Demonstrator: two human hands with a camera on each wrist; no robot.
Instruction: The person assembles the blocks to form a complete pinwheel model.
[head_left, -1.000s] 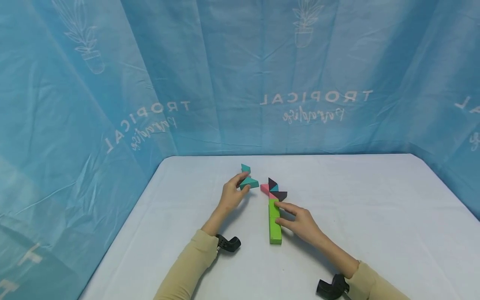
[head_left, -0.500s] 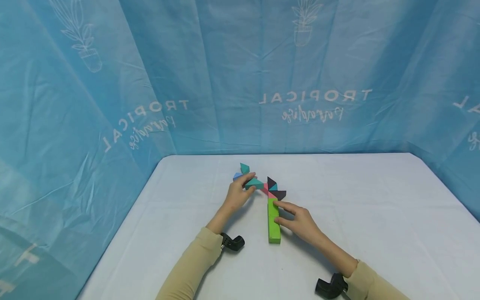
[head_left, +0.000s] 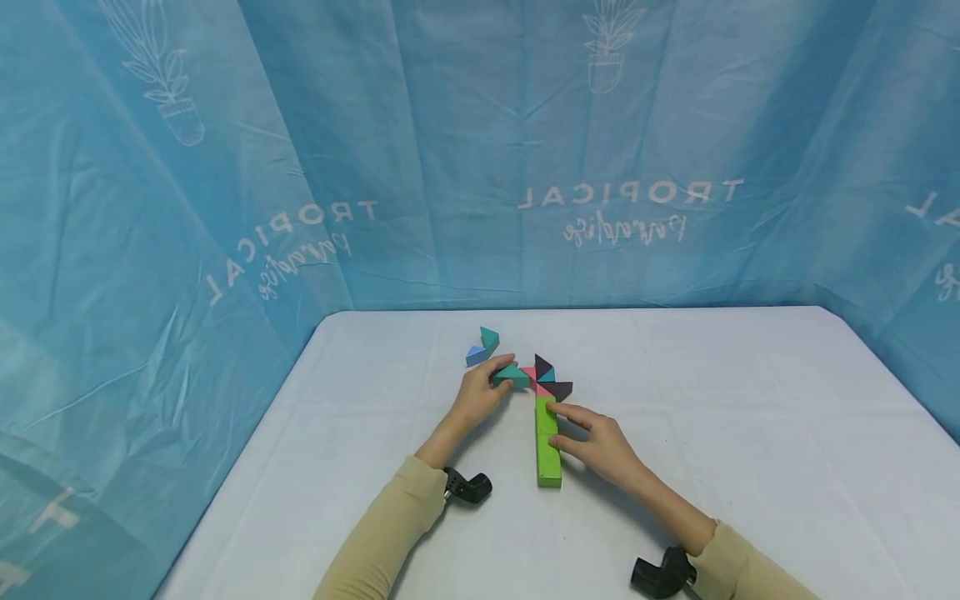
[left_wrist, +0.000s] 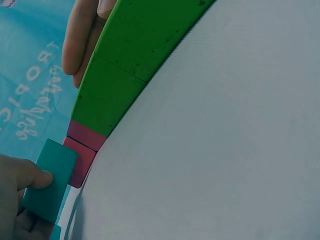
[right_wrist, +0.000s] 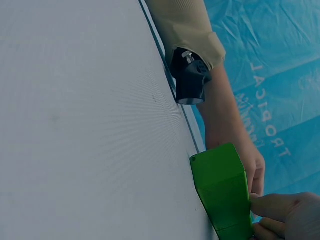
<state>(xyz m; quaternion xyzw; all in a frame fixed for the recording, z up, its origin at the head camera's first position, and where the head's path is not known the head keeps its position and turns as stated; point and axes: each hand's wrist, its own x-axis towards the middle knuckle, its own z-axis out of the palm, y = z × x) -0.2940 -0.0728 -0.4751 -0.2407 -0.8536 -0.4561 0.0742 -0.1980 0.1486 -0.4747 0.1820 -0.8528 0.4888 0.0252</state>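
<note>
In the head view my left hand (head_left: 476, 398) pinches a teal triangular block (head_left: 511, 378) between thumb and fingers. That block's right tip is at the pink triangular blocks (head_left: 530, 374); whether it touches them I cannot tell. Two green blocks (head_left: 549, 467) lie end to end in a line below the pink ones. My right hand (head_left: 606, 450) rests its fairly straight fingers and thumb against the green blocks' right side. Dark triangular blocks (head_left: 559, 389) and a small blue one (head_left: 549, 376) fan out beside the pink. The left wrist view shows the teal block (left_wrist: 51, 182) over the pink block (left_wrist: 80, 162).
Another teal block (head_left: 489, 338) and a blue block (head_left: 476, 357) lie beyond my left hand on the white table (head_left: 720, 417). A blue printed curtain (head_left: 465, 167) hangs behind the table and along its sides. Each wrist wears a black camera (head_left: 468, 487).
My left hand has moved right and slightly nearer with the teal block, up to the pink blocks. The loose blue block has come into sight behind it. My right hand stays in place.
</note>
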